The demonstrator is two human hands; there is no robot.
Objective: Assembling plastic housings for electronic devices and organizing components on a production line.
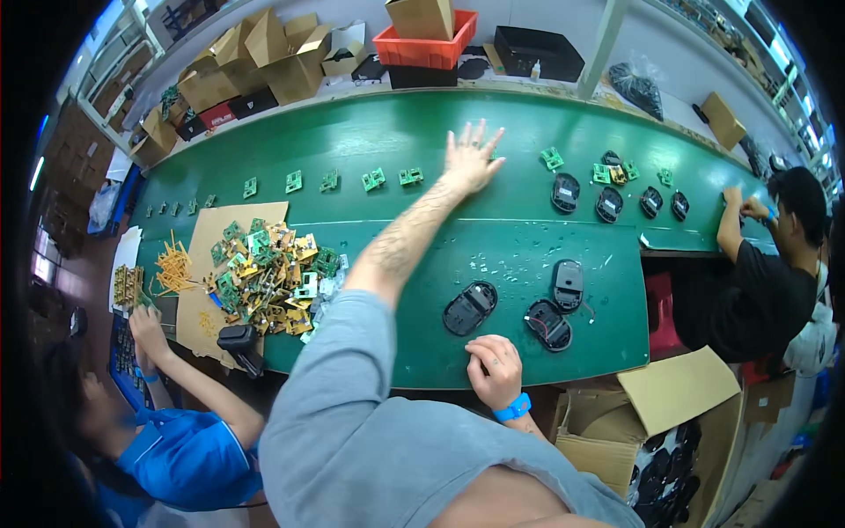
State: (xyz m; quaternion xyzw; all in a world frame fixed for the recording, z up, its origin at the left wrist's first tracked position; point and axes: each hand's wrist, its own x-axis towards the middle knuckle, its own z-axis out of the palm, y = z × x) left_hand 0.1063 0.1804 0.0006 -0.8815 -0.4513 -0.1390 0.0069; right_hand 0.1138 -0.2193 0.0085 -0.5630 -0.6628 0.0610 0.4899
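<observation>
My left hand (473,160) reaches across the green table with its fingers spread. It lies over a small green circuit board (492,154), which shows partly between and beside the fingers. My right hand (495,368), a blue band at its wrist, rests curled in a loose fist at the table's near edge, with nothing showing in it. Just beyond this fist is a black oval plastic housing (470,308). Two more housings lie to its right: one closed-looking (568,284), the other (547,326) with thin wires showing.
A row of circuit boards (373,179) runs along the table. More black housings (565,192) and boards lie at far right. At left, a heap of boards (268,277) covers cardboard. An open carton (607,427) stands lower right. Co-workers sit at left (180,449) and right (748,290).
</observation>
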